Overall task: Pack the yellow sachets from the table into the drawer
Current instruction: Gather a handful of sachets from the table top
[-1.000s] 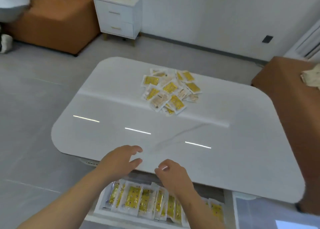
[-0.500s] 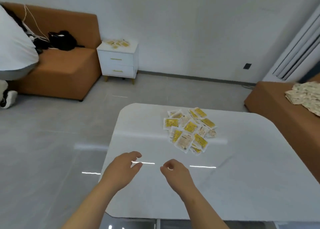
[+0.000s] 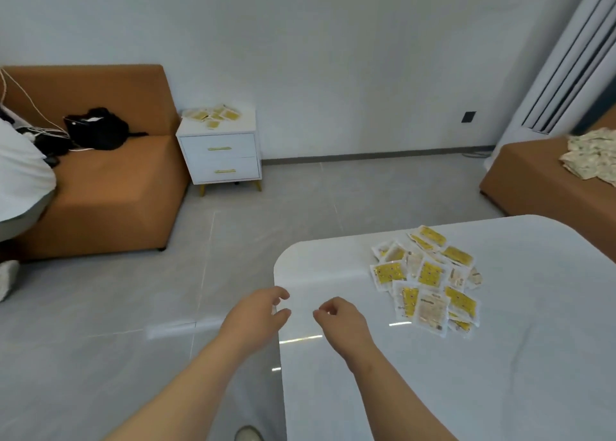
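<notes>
A heap of yellow sachets lies on the white table, toward its far side. My left hand hovers at the table's left edge with loosely curled fingers and holds nothing. My right hand hangs over the table to the left of the heap, fingers loosely bent, also empty. The drawer under the table is out of view.
An orange sofa with a black bag stands at the left. A person in white sits at its far left. A white nightstand carries more sachets. Another orange seat with sachets is at the right.
The view has lifted and swung left, so the open drawer full of sachets has dropped out of sight. Both hands have risen from the drawer's front to above the table edge.
</notes>
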`<action>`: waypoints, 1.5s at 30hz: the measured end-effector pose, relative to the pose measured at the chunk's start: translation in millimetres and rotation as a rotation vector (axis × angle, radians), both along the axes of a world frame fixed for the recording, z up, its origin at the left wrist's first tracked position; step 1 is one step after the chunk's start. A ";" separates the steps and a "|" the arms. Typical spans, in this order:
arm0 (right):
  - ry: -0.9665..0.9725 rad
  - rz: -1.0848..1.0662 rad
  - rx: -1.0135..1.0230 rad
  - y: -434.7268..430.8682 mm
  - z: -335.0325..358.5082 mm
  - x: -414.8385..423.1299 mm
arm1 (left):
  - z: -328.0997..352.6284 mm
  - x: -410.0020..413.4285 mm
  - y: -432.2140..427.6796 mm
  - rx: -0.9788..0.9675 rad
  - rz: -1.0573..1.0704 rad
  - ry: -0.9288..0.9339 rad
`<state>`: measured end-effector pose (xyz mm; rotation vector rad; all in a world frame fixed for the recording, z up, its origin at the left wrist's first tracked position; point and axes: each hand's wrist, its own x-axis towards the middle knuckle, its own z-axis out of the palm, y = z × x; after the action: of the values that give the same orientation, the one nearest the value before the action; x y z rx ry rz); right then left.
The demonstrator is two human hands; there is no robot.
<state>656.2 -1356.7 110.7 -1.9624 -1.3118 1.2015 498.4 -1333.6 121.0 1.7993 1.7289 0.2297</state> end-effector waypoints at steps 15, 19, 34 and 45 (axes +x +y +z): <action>-0.031 -0.104 0.005 342.0 24.9 -109.7 | 24.3 -101.1 364.7 0.013 -0.123 -0.006; -0.061 -0.095 0.040 447.6 18.0 -136.4 | 14.1 -123.9 473.2 0.047 -0.130 -0.020; -0.007 -0.043 -0.028 839.8 10.3 -215.2 | 3.2 -216.9 863.2 -0.008 -0.041 -0.032; -0.039 0.195 -0.104 1131.6 -18.5 -269.3 | -27.2 -284.7 1116.0 -0.085 0.176 -0.029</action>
<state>386.9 -225.1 92.1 -1.9749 -1.5170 1.3535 213.7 -217.5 93.8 1.5777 1.8504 0.2502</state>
